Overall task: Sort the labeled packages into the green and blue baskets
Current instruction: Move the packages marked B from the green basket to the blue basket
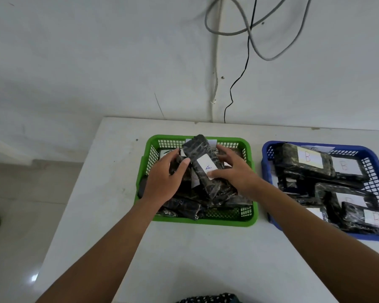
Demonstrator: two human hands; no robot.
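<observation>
Patterned cloth [208, 298] at bottom edge, then bare table [206, 259]: no loose packages on it. Both hands over green basket [197, 220]. Left hand [162, 180] and right hand [234, 171] pinch an "A" package [204, 165] on the pile, fingers curled round its sides. Blue basket [269, 149] holds "B" packages [304, 160]. Sorting looks nearly finished; this one just needs setting down.

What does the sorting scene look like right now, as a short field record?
green basket: on white table, piled with black packages
held item: package labeled A, above green basket
left hand: on its left side
right hand: thumb on label
blue basket: right of green, holds B-labeled packages
</observation>
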